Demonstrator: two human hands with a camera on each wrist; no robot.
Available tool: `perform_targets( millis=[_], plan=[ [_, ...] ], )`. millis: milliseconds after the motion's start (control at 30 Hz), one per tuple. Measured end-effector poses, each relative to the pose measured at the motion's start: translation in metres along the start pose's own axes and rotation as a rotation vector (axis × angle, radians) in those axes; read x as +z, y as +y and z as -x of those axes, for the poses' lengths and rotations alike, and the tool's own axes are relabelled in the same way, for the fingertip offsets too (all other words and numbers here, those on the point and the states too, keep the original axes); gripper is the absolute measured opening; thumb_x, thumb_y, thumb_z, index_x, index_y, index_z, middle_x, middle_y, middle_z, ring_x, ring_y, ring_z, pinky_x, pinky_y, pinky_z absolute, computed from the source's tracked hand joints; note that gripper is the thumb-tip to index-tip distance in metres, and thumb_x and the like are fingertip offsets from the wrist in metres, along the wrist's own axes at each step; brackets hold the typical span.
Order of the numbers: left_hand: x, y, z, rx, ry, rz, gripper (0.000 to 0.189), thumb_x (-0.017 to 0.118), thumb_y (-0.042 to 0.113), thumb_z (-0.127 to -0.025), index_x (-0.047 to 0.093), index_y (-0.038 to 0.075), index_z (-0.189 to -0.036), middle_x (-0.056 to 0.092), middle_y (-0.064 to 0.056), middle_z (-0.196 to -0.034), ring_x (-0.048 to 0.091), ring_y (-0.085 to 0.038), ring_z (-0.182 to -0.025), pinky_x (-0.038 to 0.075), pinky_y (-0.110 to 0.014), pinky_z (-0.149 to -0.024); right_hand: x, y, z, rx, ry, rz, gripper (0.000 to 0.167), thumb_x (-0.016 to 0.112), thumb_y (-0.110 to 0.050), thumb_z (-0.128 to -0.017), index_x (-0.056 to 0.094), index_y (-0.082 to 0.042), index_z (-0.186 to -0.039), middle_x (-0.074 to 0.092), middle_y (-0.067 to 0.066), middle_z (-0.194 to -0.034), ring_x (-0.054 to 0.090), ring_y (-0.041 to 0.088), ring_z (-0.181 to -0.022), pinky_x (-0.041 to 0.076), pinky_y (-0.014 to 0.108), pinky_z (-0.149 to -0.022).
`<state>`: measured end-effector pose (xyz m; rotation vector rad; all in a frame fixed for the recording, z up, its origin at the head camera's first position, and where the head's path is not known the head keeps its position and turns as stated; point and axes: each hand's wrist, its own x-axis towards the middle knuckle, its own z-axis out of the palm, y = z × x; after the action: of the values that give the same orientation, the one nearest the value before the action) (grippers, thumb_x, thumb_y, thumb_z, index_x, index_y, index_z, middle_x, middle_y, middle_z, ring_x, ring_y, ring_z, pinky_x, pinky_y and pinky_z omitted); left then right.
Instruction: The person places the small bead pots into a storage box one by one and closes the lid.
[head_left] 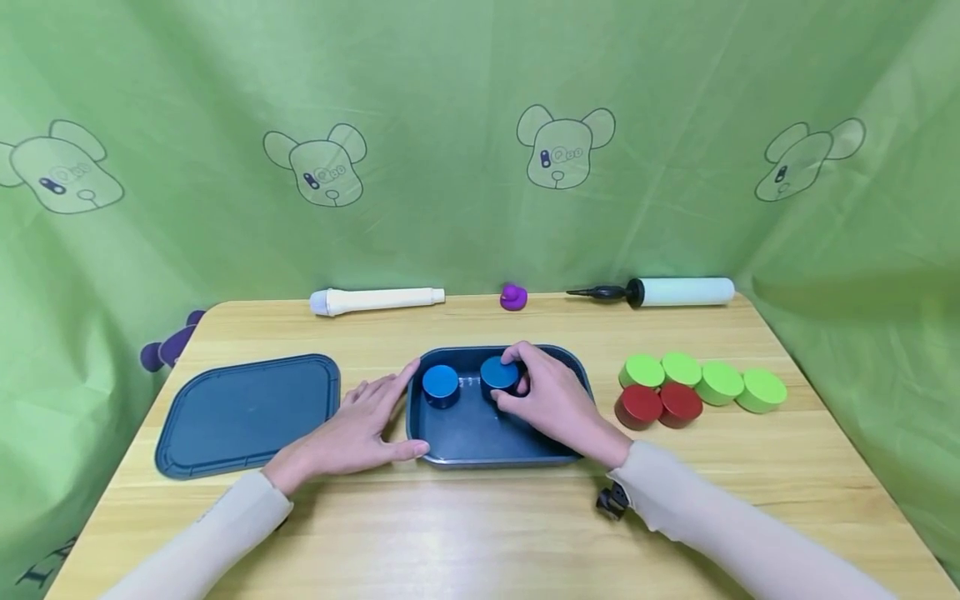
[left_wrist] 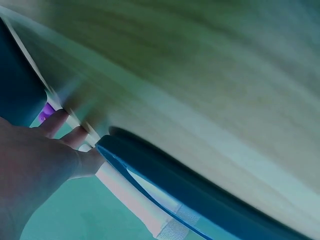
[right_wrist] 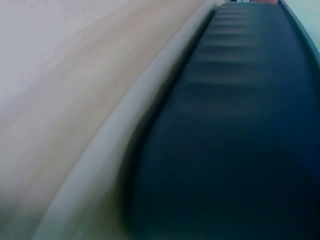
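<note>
A dark blue rectangular container [head_left: 480, 442] stands mid-table, with two short blue cylinders inside. My right hand [head_left: 551, 396] reaches over its right part and pinches the right blue cylinder [head_left: 499, 374] between thumb and fingers. The other blue cylinder [head_left: 441, 383] sits in the container's left part. My left hand [head_left: 360, 429] rests against the left rim, fingers spread and thumb at the near left corner. In the left wrist view, that left hand [left_wrist: 37, 165] shows at the lower left. The right wrist view holds only a blurred close dark surface; the hand is hidden.
A dark blue lid [head_left: 251, 412] lies left of the container. Several green cylinders [head_left: 720, 382] and two red cylinders [head_left: 639, 406] are grouped at the right. Along the back edge lie a white tube [head_left: 382, 300], a purple rubber duck [head_left: 513, 297] and a hand pump [head_left: 682, 292].
</note>
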<state>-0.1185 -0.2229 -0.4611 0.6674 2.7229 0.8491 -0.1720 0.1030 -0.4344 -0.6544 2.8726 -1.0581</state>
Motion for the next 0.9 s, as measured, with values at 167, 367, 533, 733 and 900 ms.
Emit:
perform_targets(
  millis=[167,367,533,733,900],
  plan=[
    [0.0,0.0,0.0,-0.001,0.002,0.002,0.112,0.067,0.075,-0.097,-0.002,0.037,-0.177,0.026,-0.01,-0.178,0.021,-0.04,-0.163,0.007,-0.069,-0.128,0.008,-0.005,-0.004,0.002,-0.018,-0.005,0.043,0.09,-0.028,-0.092,0.065,-0.015,-0.124,0.066,0.003,-0.09,0.061,0.014,-0.079,0.052,0.035,-0.067],
    [0.001,0.0,0.0,-0.005,-0.003,0.009,0.112,0.067,0.075,-0.097,-0.003,0.038,-0.177,0.024,-0.008,-0.179,0.02,-0.039,-0.164,0.006,-0.069,-0.129,0.016,-0.01,-0.006,0.018,-0.047,-0.005,0.04,0.09,-0.028,-0.093,0.065,-0.015,-0.122,0.065,0.003,-0.093,0.06,0.014,-0.078,0.051,0.033,-0.065],
    [0.001,0.001,0.0,0.0,-0.001,0.003,0.112,0.067,0.075,-0.097,-0.002,0.038,-0.177,0.025,-0.008,-0.179,0.021,-0.038,-0.163,0.007,-0.069,-0.128,0.019,-0.013,-0.007,0.022,-0.058,-0.012,0.041,0.09,-0.027,-0.093,0.065,-0.014,-0.122,0.065,0.003,-0.093,0.061,0.014,-0.078,0.051,0.033,-0.066],
    [0.001,0.001,0.0,0.004,0.0,0.0,0.112,0.066,0.074,-0.097,-0.003,0.037,-0.177,0.025,-0.009,-0.178,0.021,-0.038,-0.163,0.007,-0.069,-0.129,0.022,-0.014,-0.009,0.015,-0.057,-0.004,0.039,0.091,-0.025,-0.093,0.064,-0.014,-0.12,0.065,0.003,-0.093,0.061,0.013,-0.077,0.051,0.033,-0.065],
    [0.001,0.0,0.0,0.006,-0.001,-0.001,0.112,0.066,0.074,-0.098,-0.003,0.036,-0.177,0.025,-0.009,-0.178,0.021,-0.038,-0.163,0.006,-0.068,-0.129,0.024,-0.015,-0.009,0.017,-0.063,-0.001,0.038,0.091,-0.023,-0.093,0.065,-0.015,-0.119,0.063,-0.001,-0.093,0.06,0.013,-0.077,0.052,0.033,-0.066]
  ],
)
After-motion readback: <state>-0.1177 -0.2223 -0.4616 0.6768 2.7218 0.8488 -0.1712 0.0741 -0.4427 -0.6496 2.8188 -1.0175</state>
